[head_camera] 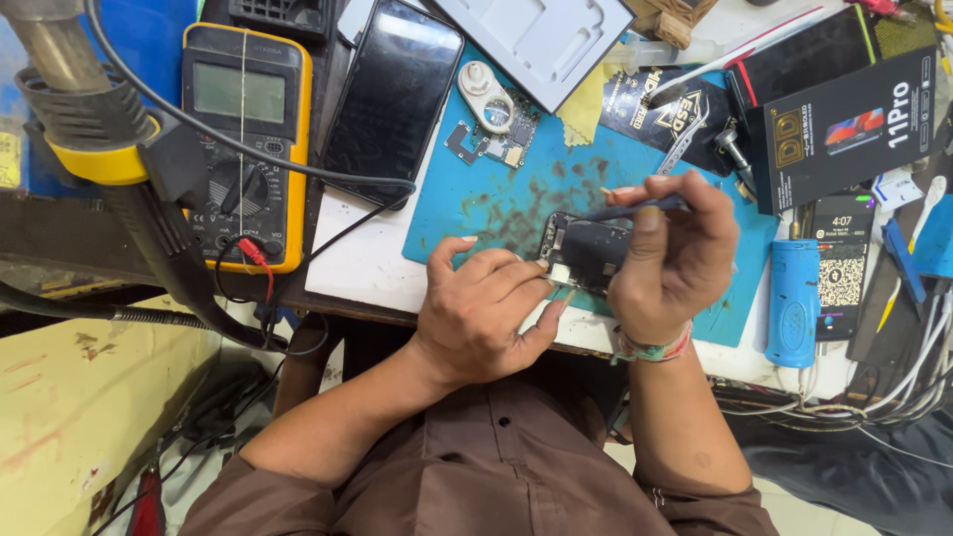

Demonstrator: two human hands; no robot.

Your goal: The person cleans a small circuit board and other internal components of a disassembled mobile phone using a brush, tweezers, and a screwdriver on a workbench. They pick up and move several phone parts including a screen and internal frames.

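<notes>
Head view: an opened phone (584, 253) is held down at the near edge of a blue mat (516, 199) by the left hand (486, 313), whose fingers are curled with their tips pressed on the phone's left end. A thin dark tool (635, 207) is pinched in the closed right hand (673, 260), with its tip pointing left above the phone's upper edge. The work is judged to be fine probing or prying inside the phone. It is best done with the phone kept flat and firmly pinned, the tool held low and close to its tip, and only light force applied, so that a slip across the exposed parts is avoided. The phone lies between the two hands, touched by the left fingertips and partly covered by the right hand, which rests over its right end. A circuit board (491, 139) with a round loupe (486, 97) is seen farther back on the mat, well apart from the hands. A yellow multimeter (243, 139) and a dark phone (392, 99) lie to the left, and a blue cylinder (794, 303) stands just right of the right hand.
</notes>
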